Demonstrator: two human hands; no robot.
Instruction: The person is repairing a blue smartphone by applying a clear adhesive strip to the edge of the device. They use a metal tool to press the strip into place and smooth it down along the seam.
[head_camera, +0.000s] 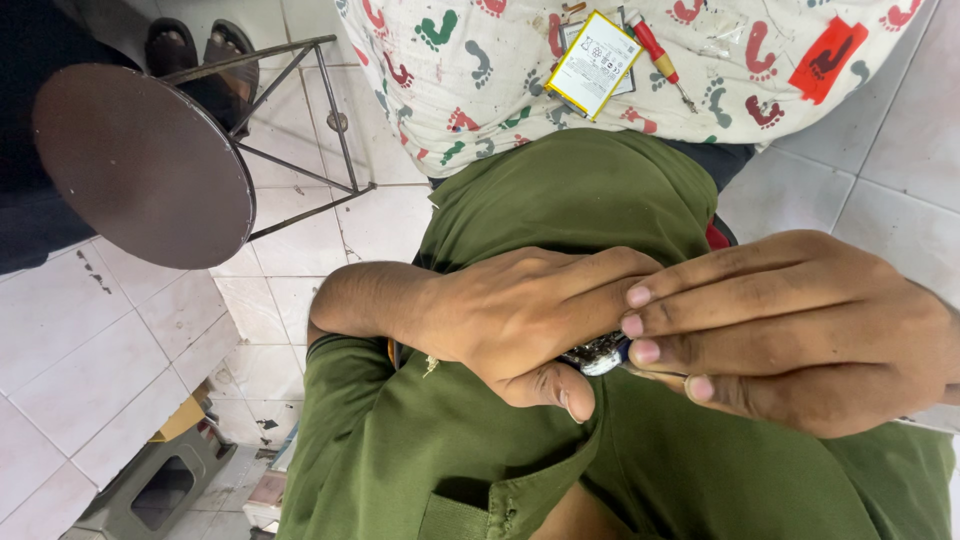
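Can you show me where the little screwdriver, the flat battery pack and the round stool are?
Screwdriver (656, 48), head view: on its red handle.
Battery pack (594, 64), head view: middle of its white, yellow-edged face.
Round stool (140, 165), head view: centre of its dark seat.

The left hand (520, 320) and the right hand (800, 330) meet over the green-clothed lap, both closed around a small shiny object (598, 355), mostly hidden by fingers. At 12 o'clock, on a footprint-patterned cloth (480, 80), lie a flat battery (593, 62) and a red screwdriver (660, 55). At 10 o'clock stands a round stool (140, 165).
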